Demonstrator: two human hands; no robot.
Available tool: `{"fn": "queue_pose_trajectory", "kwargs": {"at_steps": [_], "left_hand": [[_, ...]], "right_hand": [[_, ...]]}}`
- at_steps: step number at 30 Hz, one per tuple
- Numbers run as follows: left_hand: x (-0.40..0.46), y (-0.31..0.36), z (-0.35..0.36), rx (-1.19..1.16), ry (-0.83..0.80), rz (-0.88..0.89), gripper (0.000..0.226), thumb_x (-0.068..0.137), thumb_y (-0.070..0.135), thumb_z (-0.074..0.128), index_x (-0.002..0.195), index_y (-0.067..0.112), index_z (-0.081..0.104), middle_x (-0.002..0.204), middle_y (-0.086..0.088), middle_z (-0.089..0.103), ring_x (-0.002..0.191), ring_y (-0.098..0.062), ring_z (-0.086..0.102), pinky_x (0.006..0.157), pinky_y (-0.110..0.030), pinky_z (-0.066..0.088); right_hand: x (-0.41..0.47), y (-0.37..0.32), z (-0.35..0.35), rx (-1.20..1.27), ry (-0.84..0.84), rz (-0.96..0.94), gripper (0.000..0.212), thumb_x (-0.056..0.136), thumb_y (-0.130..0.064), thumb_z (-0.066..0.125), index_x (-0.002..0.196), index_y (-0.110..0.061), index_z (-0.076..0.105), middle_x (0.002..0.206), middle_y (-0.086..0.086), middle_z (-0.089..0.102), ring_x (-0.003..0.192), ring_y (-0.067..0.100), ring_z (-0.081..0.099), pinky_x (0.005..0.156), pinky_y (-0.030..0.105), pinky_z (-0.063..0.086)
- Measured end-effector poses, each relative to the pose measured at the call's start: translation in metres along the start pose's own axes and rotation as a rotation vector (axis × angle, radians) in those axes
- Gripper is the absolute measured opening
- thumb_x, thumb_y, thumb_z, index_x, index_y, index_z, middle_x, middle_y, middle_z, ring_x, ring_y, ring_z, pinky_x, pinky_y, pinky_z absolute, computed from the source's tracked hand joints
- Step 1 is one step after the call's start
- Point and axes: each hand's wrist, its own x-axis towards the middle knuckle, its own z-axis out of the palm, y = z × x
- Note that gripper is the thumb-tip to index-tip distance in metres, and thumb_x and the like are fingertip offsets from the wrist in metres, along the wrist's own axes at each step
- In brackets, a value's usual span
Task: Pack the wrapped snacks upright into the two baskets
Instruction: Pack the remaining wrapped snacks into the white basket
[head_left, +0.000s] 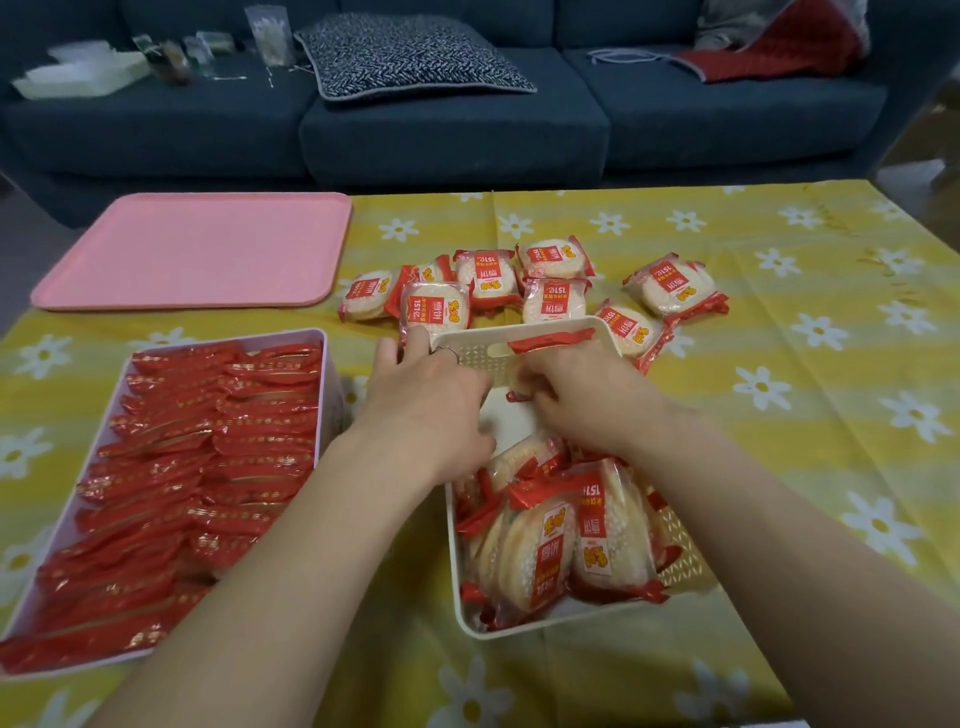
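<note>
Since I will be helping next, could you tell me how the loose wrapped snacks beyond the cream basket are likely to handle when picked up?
The loose wrapped snacks look light: puffed white discs in thin film. The glossy wrapper is probably a little slippery, and its crimped red ends likely floppy. The discs may crack if squeezed, so grip gently.
</note>
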Motion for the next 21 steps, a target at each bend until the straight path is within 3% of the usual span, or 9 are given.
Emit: {"fn": "queue_pose_trajectory", "kwargs": {"at_steps": [3,7,10,12,14,16,18,21], "left_hand": [[-0.001,-0.004,-0.002,-0.054,0.041,0.007,0.014,0.088,0.038,0.052,0.084,0.028,0.044,0.093,0.003,0.052,0.111,-0.025,0.035,0.091,-0.044,0.027],[0.001,-0.005,-0.003,-0.097,0.088,0.007,0.015,0.091,0.031,0.047,0.088,0.025,0.034,0.086,0.001,0.049,0.112,-0.027,0.040,0.093,-0.044,0.030],[0.005,-0.009,-0.001,-0.163,0.195,0.016,0.020,0.093,0.030,0.048,0.093,0.025,0.029,0.088,0.001,0.054,0.107,-0.028,0.046,0.092,-0.044,0.034],[0.008,-0.011,-0.002,-0.237,0.326,0.023,0.021,0.096,0.027,0.049,0.095,0.024,0.029,0.081,0.004,0.048,0.093,-0.029,0.053,0.081,-0.041,0.037],[0.010,-0.013,-0.002,-0.346,0.433,-0.010,0.017,0.099,0.026,0.049,0.096,0.024,0.033,0.080,0.003,0.049,0.077,-0.029,0.054,0.064,-0.038,0.035],[0.014,-0.016,0.000,-0.431,0.485,-0.052,0.010,0.098,0.023,0.051,0.098,0.023,0.041,0.087,0.001,0.054,0.075,-0.028,0.054,0.057,-0.038,0.037],[0.019,-0.018,0.004,-0.498,0.481,-0.082,0.005,0.095,0.019,0.053,0.098,0.022,0.051,0.092,0.001,0.054,0.081,-0.026,0.054,0.061,-0.037,0.042],[0.026,-0.017,0.006,-0.627,0.451,-0.113,0.013,0.097,0.022,0.054,0.092,0.018,0.065,0.089,0.002,0.058,0.083,-0.019,0.055,0.065,-0.030,0.036]], "right_hand": [[0.000,0.000,0.000,-0.019,-0.018,0.070,0.020,0.089,-0.014,0.048,0.098,-0.019,0.066,0.098,0.004,0.069,0.095,0.028,0.063,0.073,0.039,0.054],[0.001,-0.005,-0.001,-0.074,-0.039,0.106,0.021,0.093,-0.020,0.047,0.108,-0.013,0.059,0.109,0.011,0.067,0.103,0.032,0.062,0.077,0.038,0.050],[0.004,-0.010,-0.008,0.131,-0.026,0.139,0.011,0.091,-0.010,0.050,0.092,-0.015,0.059,0.097,0.009,0.068,0.096,0.029,0.064,0.079,0.036,0.052],[0.005,-0.018,-0.016,0.404,-0.015,0.195,0.020,0.086,-0.001,0.051,0.085,-0.016,0.064,0.089,0.001,0.070,0.092,0.023,0.068,0.086,0.039,0.056],[0.003,-0.026,-0.025,0.657,-0.072,0.213,0.028,0.085,0.005,0.052,0.095,-0.014,0.070,0.092,0.001,0.073,0.095,0.019,0.069,0.092,0.040,0.056],[0.000,-0.030,-0.031,0.817,-0.204,0.176,0.039,0.084,0.005,0.058,0.114,-0.017,0.067,0.105,0.006,0.072,0.103,0.018,0.068,0.095,0.037,0.055],[-0.003,-0.032,-0.032,0.920,-0.308,0.137,0.052,0.079,-0.001,0.068,0.125,-0.024,0.060,0.113,0.009,0.071,0.106,0.019,0.069,0.098,0.038,0.055],[-0.001,-0.034,-0.023,0.858,-0.266,0.161,0.068,0.070,-0.017,0.082,0.130,-0.027,0.053,0.112,0.005,0.069,0.100,0.019,0.071,0.095,0.042,0.056]]}}
